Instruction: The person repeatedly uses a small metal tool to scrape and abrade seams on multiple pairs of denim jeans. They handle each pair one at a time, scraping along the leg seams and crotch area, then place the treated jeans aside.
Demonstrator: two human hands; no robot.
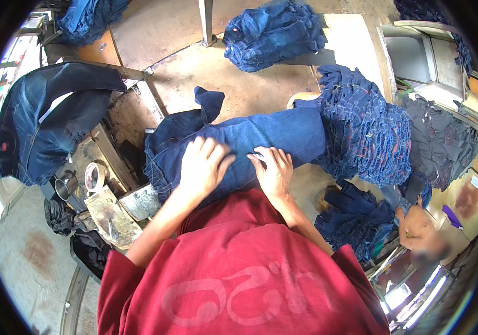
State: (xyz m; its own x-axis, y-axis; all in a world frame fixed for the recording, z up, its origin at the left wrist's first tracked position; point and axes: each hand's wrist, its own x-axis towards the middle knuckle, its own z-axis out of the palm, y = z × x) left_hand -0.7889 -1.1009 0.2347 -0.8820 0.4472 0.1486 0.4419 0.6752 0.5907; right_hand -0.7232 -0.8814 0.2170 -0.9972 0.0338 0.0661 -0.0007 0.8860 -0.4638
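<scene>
A dark blue pair of jeans lies across in front of me, one leg spread flat toward the right. Its bunched end sits at the left, and a piece of denim sticks up behind it. On the denim rests my left hand, fingers slightly bent and the thumb apart from them. My right hand is just to the right, its thumb and fingers closed around a small dark thing too small to name. The cloth between the two hands shows a lighter, worn patch.
Piled denim rises close at the right, with grey garments beyond. More jeans hang at the left and lie at the back. A tape roll and metal cup stand left. A person is at lower right.
</scene>
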